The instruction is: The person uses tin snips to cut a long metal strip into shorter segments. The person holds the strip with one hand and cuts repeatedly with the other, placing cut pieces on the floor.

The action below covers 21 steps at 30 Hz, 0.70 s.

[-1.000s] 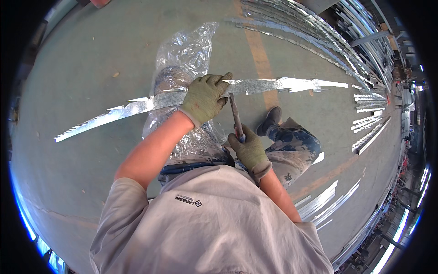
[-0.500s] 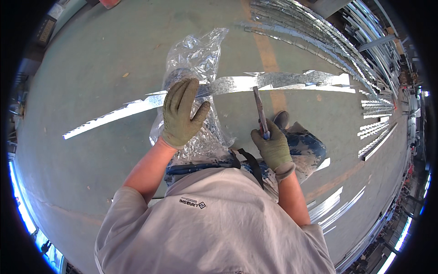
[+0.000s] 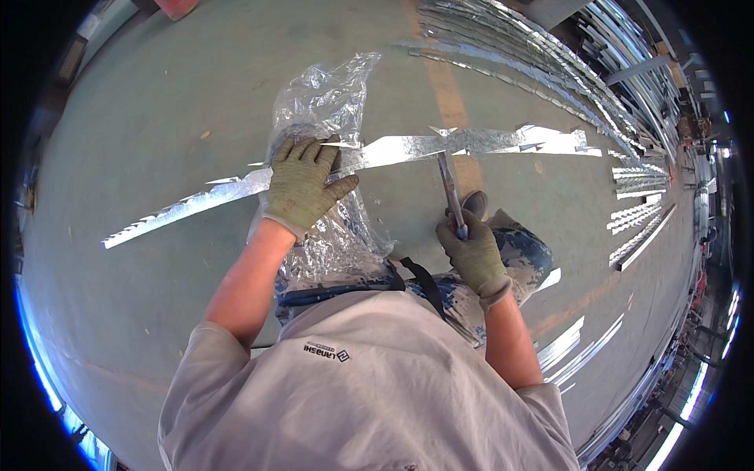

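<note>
A long galvanized sheet-metal strip (image 3: 400, 147) runs crosswise in front of me, with jagged teeth and bent-up tabs along its edges. My left hand (image 3: 302, 187), in an olive work glove, lies flat across it with fingers stretched and thumb out to the right. Clear plastic film (image 3: 322, 93) is wrapped around my left leg beneath the strip. My gloved right hand (image 3: 473, 253) is closed around the handle of a long narrow grey metal tool (image 3: 449, 182) with a blue part by the grip. Its far tip reaches the strip's near edge; contact is unclear.
Several long metal strips (image 3: 518, 67) lie on the floor at the far right. Shorter toothed strips (image 3: 635, 220) sit at the right, and flat pieces (image 3: 561, 345) lie by my right elbow. A red object (image 3: 177, 8) stands at the far left edge.
My left hand has turned and come down flat onto the strip from a more raised, edge-on pose. The tool stays in my right hand, and the view has shifted slightly.
</note>
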Each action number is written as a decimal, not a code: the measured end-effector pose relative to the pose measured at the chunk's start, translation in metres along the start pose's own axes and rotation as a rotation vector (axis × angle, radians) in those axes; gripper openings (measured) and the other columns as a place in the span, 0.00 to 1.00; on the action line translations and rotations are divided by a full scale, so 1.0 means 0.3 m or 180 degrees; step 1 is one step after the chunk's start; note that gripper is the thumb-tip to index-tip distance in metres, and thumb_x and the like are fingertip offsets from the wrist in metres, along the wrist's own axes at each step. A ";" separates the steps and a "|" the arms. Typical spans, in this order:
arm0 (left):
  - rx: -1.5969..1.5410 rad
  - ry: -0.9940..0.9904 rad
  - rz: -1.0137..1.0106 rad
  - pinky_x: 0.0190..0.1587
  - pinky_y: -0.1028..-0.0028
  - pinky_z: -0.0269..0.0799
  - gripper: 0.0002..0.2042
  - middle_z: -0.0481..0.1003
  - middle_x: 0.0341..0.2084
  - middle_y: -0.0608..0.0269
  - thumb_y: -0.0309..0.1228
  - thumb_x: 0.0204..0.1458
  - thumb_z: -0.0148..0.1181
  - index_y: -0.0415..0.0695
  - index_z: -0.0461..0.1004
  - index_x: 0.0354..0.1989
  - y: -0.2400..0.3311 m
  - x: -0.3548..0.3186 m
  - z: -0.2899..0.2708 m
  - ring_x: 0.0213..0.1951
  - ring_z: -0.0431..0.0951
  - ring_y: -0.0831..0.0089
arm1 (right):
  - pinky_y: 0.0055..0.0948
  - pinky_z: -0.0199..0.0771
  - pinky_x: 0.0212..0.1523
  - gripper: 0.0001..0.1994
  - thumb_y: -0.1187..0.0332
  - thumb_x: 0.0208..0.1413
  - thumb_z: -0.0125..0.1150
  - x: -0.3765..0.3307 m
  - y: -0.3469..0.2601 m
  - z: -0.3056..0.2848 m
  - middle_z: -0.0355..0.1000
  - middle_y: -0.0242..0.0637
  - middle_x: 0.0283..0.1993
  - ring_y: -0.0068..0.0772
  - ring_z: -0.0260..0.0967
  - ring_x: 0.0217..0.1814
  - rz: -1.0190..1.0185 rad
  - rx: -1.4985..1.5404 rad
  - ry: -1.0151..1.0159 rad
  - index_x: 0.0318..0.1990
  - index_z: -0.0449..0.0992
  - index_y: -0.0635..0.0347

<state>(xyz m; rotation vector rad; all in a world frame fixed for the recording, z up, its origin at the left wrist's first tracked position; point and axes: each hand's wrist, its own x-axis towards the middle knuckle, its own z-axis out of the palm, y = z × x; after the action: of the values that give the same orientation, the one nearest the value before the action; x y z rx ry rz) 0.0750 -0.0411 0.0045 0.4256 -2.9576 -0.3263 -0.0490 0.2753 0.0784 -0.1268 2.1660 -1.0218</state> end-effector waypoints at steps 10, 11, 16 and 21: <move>-0.0308 0.0430 0.0584 0.69 0.48 0.75 0.34 0.89 0.52 0.56 0.52 0.65 0.74 0.46 0.81 0.75 -0.023 0.091 0.104 0.54 0.87 0.51 | 0.35 0.83 0.43 0.29 0.55 0.69 0.73 0.034 0.057 -0.033 0.84 0.42 0.39 0.29 0.80 0.36 0.0120 0.0089 -0.0315 0.69 0.81 0.68; -0.0436 0.0386 0.0524 0.68 0.48 0.75 0.34 0.89 0.51 0.56 0.51 0.64 0.75 0.47 0.81 0.75 -0.028 0.090 0.114 0.54 0.86 0.51 | 0.35 0.83 0.43 0.29 0.55 0.69 0.73 0.038 0.065 -0.040 0.84 0.42 0.39 0.29 0.80 0.37 0.0068 0.0119 -0.0352 0.69 0.81 0.68; -0.0903 0.0208 0.0278 0.64 0.49 0.77 0.35 0.87 0.42 0.60 0.42 0.57 0.82 0.51 0.81 0.76 -0.018 0.089 0.102 0.50 0.86 0.53 | 0.33 0.82 0.42 0.26 0.59 0.68 0.74 0.044 0.074 -0.055 0.84 0.40 0.39 0.28 0.79 0.36 0.0082 0.0654 -0.0625 0.67 0.83 0.66; -0.1112 0.0373 0.0271 0.54 0.52 0.79 0.40 0.83 0.35 0.60 0.31 0.49 0.86 0.51 0.81 0.75 -0.018 0.085 0.083 0.41 0.84 0.54 | 0.27 0.74 0.29 0.20 0.67 0.71 0.74 0.009 -0.033 -0.125 0.82 0.34 0.35 0.21 0.76 0.28 0.0660 0.1551 -0.1326 0.66 0.83 0.63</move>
<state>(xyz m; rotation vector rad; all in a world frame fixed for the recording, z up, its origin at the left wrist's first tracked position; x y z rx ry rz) 0.0480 -0.0489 -0.0183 0.2632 -2.7174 -0.7622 -0.0773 0.2914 0.0997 0.1053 1.4808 -1.2427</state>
